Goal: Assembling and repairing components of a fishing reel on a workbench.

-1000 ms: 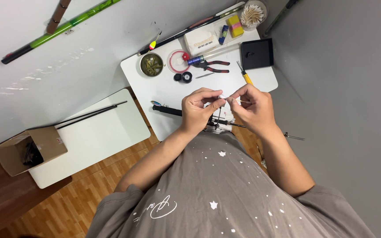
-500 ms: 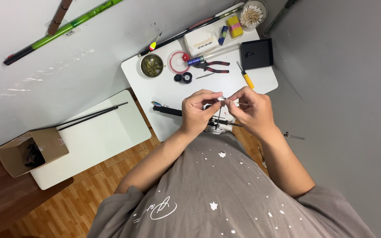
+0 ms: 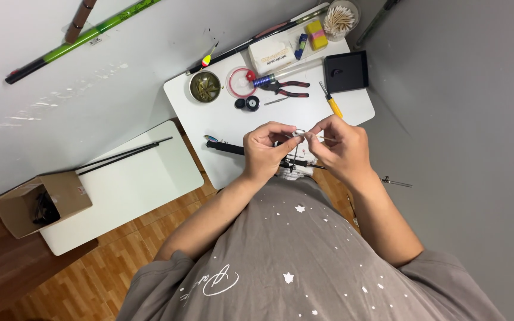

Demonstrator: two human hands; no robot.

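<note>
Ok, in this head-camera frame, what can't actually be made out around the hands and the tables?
- Small pale piece pinched between left hand and right hand: too small to identify; fingers cover most of it.
- Dark rod on the white table: its middle is hidden behind the hands.
- Cardboard box: dark contents lie in shadow.
- Round dish: contents too small to tell.
- Green rod: upper end cut off by the top edge.

Smooth matt white rounded tabletop (image 3: 227, 122); glossy green rod (image 3: 84, 38); rough brown cardboard box (image 3: 60, 196); red-handled metal pliers (image 3: 287, 89); matt black plastic square tray (image 3: 345, 72); brown wood-plank floor (image 3: 108, 267); soft grey cloth shirt (image 3: 292, 261).
</note>
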